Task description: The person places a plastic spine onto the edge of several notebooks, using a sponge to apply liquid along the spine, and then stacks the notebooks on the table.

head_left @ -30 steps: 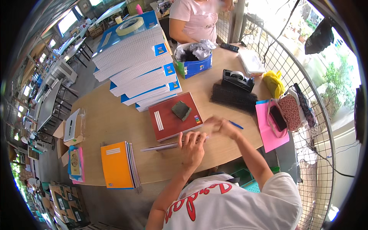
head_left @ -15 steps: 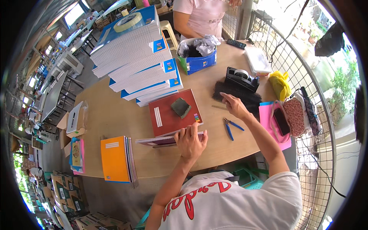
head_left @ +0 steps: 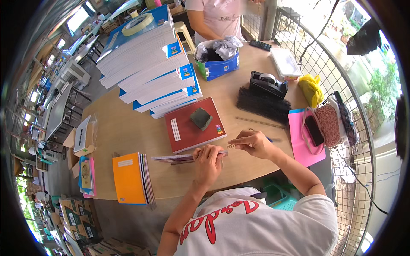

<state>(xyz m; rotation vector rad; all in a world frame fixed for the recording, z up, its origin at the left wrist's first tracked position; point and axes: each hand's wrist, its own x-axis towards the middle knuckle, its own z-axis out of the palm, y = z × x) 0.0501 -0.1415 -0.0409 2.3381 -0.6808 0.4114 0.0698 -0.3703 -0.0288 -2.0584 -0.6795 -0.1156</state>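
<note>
My left hand grips a notebook that stands on its long edge, its pages seen edge-on. Close to the notebook's right end, my right hand pinches a thin spiral wire; most of that wire is hidden by the fingers. Just beyond lies a stack topped by a maroon notebook, with a dark green block on it. Another spiral wire rests on the table in front of a pile of black spiral wires. Blue-handled pliers are mostly covered by my right hand.
Tall stacks of blue-covered notebooks stand at the far left, a tape roll on top. Orange notebooks sit at the near left edge. A tape dispenser, blue box and pink folder lie around. Another person is opposite.
My right hand has come from the wire pile toward the notebook's right end, now with a spiral wire in its fingers. My left hand still holds the notebook upright.
</note>
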